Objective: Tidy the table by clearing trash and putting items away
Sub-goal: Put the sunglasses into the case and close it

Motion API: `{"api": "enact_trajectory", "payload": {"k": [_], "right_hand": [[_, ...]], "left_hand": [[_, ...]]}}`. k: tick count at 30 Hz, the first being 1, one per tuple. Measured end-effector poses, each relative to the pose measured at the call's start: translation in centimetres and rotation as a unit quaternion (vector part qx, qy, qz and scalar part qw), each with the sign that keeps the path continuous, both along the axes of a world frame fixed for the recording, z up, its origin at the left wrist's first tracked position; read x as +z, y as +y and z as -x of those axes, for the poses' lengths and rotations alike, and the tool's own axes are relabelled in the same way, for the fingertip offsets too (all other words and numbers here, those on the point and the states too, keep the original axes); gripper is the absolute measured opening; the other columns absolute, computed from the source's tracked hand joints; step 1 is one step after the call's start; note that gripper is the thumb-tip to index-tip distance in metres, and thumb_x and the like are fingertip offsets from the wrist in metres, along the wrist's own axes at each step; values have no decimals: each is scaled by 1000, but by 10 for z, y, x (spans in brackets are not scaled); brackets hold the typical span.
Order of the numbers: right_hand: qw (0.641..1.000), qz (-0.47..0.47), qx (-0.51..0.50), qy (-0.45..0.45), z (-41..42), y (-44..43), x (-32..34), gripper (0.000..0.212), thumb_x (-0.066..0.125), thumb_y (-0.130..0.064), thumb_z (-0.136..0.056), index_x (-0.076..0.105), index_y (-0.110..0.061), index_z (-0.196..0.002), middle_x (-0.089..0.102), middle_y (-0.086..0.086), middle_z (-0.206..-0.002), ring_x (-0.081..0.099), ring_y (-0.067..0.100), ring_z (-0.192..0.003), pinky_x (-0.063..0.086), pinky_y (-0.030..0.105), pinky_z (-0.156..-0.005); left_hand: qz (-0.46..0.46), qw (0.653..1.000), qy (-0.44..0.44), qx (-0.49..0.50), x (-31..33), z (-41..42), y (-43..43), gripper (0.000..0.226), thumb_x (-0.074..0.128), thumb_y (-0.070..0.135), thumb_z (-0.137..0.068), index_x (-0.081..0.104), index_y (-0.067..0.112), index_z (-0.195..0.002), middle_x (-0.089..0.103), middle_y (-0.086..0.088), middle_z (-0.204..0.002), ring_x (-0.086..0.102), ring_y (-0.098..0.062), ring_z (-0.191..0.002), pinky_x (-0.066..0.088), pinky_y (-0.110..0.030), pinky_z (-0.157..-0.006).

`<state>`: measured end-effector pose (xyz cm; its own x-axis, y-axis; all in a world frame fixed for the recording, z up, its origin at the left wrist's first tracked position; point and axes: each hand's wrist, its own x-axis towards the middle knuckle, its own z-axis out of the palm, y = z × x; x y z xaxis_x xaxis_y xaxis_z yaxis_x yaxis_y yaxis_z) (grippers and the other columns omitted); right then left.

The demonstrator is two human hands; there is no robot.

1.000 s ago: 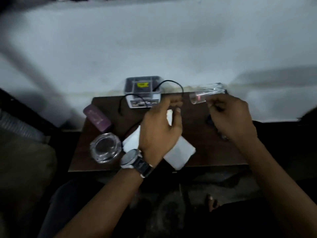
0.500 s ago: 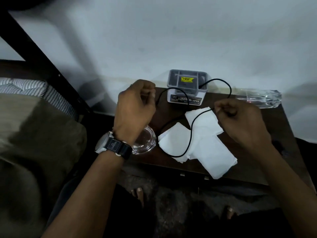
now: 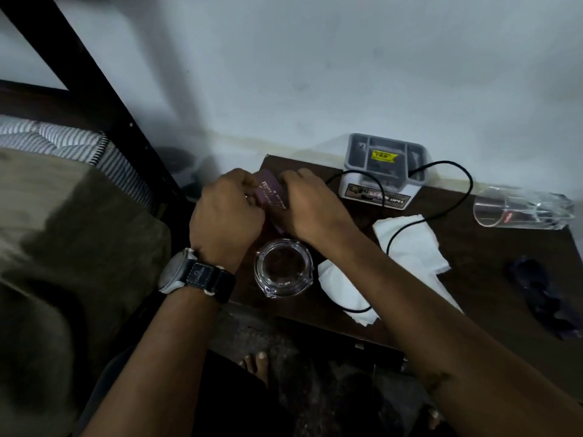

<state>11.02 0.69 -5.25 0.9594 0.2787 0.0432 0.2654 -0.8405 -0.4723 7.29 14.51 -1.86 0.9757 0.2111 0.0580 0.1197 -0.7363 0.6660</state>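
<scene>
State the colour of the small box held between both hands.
Purple box with pale lettering, seen from the head view.

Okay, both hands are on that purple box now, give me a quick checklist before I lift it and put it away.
1. Grip: left hand and right hand both close on the purple box: ok.
2. Box closed: hands cover its ends: cannot tell.
3. Glass ashtray right beside the hands, easy to knock: not ok.
4. Black cable lies apart from the box, looping from the grey organizer over the white tissues: ok.
5. Clear drinking glass on its side near the table edge, could roll: not ok.
</scene>
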Motion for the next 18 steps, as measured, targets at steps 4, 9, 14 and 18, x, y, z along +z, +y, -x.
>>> {"api": "enact_trajectory", "payload": {"k": [4,9,14,18], "right_hand": [[999,18,-30,32,-9,13,-18,66,74,-45,-86,49,-8,-135,54,18,-126,57,42,-116,50,44,-87],[998,15,-32,55,-13,16,-29,63,78,-41,-82,51,-12,-131,59,16,-125,59,39,-116,54,48,-90],[994,-88,-47,42,-17,2,-2,55,78,-36,-76,63,-25,-127,75,-8,-111,71,15,-101,57,30,-85],[961,-261,-24,84,9,-52,41,38,73,-39,-74,68,-48,-111,72,-37,-103,67,-15,-100,50,6,-87]], "left_hand": [[2,1000,21,-22,-3,-3,3,35,63,5,-81,71,14,-114,76,-9,-107,72,-32,-103,58,-45,-90],[15,1000,19,-19,-7,-8,9,32,62,2,-84,71,16,-111,76,-2,-104,72,-24,-101,58,-42,-91],[119,991,-49,43,-2,-16,12,32,68,13,-89,66,20,-120,70,11,-104,70,-11,-97,57,-32,-90],[400,913,69,48,10,-21,-3,74,87,35,-79,49,23,-142,66,1,-131,69,-16,-113,59,-38,-95]]}}
